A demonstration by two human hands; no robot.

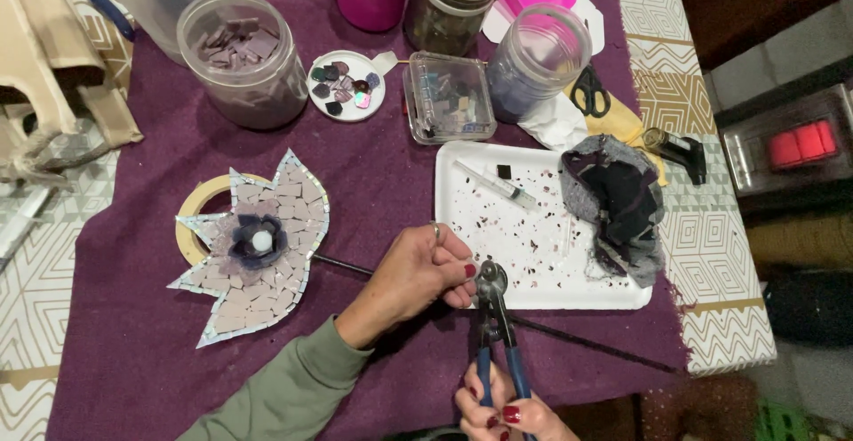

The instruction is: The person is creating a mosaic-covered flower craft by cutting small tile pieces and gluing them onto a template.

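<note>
A: We note our left hand (425, 272) over the purple cloth on the bench (373, 183), fingertips pinched narrow around a small pale tile piece (477, 269). The piece sits right at the wheels of the nippers (494, 317).

B: Agreed. Our right hand (502, 413) is at the bottom edge, curled shut around the blue handles of the nippers, whose head points up toward the left hand. Tile piece lies between left fingertips and nipper head, touching both as far as we can tell.

A: Just beyond the nipper head, the white tray (462, 219), speckled with dark chips. A syringe (496, 184) lies on it, and a dark rag (617, 201) drapes its right side.

B: To the left of our left hand, the mosaic flower (258, 250), partly over a roll of tape (191, 214). Its thin dark stem runs under the left wrist.

A: Farther back: a jar of purple tiles (242, 59), a small dish of glass gems (346, 86), a clear box of tiles (449, 96), scissors (589, 92).
</note>
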